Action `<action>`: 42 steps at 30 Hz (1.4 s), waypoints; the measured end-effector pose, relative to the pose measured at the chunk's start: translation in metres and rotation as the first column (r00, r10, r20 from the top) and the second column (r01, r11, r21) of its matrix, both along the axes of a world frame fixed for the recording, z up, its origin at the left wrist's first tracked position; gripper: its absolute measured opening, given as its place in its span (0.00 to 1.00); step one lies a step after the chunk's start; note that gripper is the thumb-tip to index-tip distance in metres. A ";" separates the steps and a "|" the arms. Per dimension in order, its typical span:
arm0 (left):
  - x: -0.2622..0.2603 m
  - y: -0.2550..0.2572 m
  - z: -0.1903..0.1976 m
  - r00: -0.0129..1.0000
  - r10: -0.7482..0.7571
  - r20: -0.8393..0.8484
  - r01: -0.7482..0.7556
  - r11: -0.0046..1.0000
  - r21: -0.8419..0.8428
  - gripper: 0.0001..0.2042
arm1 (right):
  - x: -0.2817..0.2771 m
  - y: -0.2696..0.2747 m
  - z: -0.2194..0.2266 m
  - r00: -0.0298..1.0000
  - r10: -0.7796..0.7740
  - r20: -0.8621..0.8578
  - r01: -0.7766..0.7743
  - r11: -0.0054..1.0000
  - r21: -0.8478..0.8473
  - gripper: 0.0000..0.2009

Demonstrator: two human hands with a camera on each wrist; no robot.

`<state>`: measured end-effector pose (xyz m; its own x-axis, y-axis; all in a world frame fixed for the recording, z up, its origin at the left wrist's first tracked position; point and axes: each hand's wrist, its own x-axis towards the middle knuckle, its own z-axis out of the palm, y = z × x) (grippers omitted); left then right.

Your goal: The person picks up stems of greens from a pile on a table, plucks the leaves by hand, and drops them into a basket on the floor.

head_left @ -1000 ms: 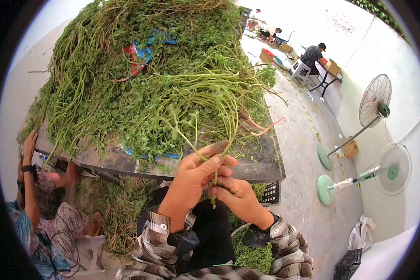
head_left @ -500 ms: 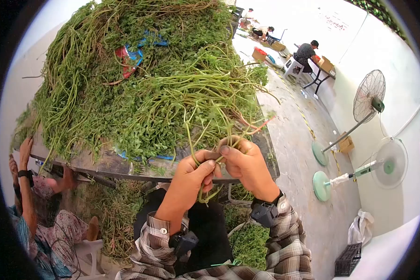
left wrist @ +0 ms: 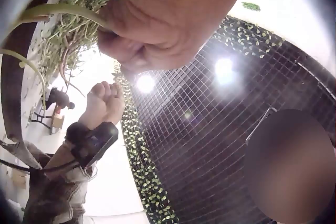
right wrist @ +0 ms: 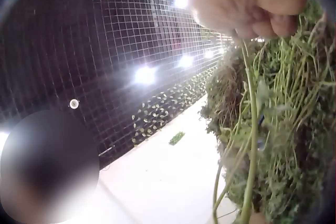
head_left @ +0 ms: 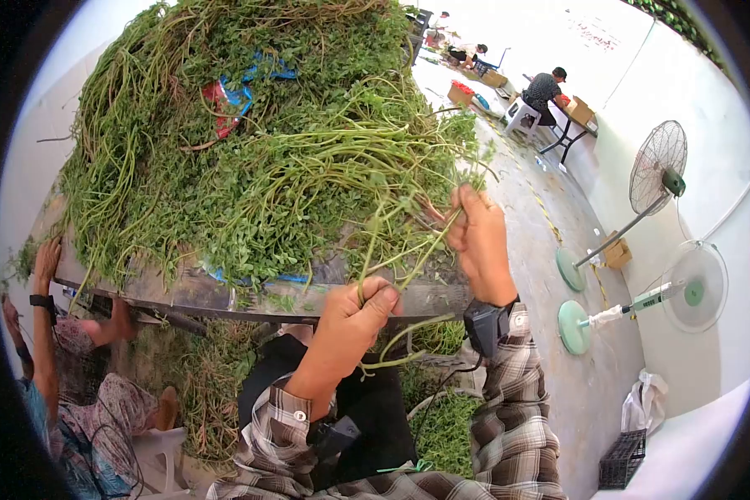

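Observation:
Above the front edge of the table, my left hand (head_left: 348,323) grips a few long green plant stems (head_left: 376,364), thumb pressed on top. Their lower ends loop out below that hand over my lap. Up and to the right, my right hand (head_left: 485,248) pinches the upper part of a stem, fingers curled in. A stretch of stem (right wrist: 253,113) runs between the two hands, plain in the right wrist view. Behind them a big heap of leafy green stems (head_left: 225,175) covers the table (head_left: 325,298), with red and blue plastic (head_left: 225,107) among the greens.
At the left sits another person, forearm (head_left: 42,321) at the table edge. More greens (head_left: 447,437) lie below by my legs. Two standing fans (head_left: 660,179) are on the right, near a black crate (head_left: 622,460). Several people work farther back.
My right hand rose from below the left, came beside it, then moved up and right, drawing apart with the stem. My left hand stayed nearly in place, holding the stems.

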<state>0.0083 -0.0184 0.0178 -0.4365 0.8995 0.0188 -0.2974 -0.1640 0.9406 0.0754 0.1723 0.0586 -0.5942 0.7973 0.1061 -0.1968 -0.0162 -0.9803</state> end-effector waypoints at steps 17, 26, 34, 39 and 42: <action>-0.003 0.007 -0.001 0.940 0.046 0.339 -0.077 0.994 0.079 0.10 | 0.041 -0.026 -0.030 0.952 0.300 -0.067 -0.307 0.912 -0.273 0.13; 0.008 0.012 -0.002 1.000 0.029 -0.008 -0.029 0.997 -0.075 0.10 | 0.045 -0.067 -0.029 0.964 0.266 0.001 -0.262 0.952 -0.156 0.13; 0.015 0.016 -0.005 0.997 0.035 -0.071 -0.033 0.999 0.026 0.10 | 0.039 -0.077 -0.035 0.988 0.150 0.046 -0.151 0.988 0.041 0.14; 0.022 0.021 -0.002 0.994 0.063 -0.094 -0.058 0.997 0.049 0.11 | 0.035 -0.065 -0.030 0.998 0.065 0.011 -0.065 0.998 -0.003 0.14; 0.021 0.013 -0.001 0.996 0.045 -0.075 -0.042 0.998 0.044 0.11 | 0.034 -0.021 -0.040 0.960 -0.257 -0.113 0.245 0.963 -0.110 0.12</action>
<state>0.0297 -0.0057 0.0170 -0.4710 0.8774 0.0909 -0.2171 -0.2151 0.9522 0.1091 0.1516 0.0183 -0.3604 0.9290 0.0846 -0.3276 -0.0412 -0.9439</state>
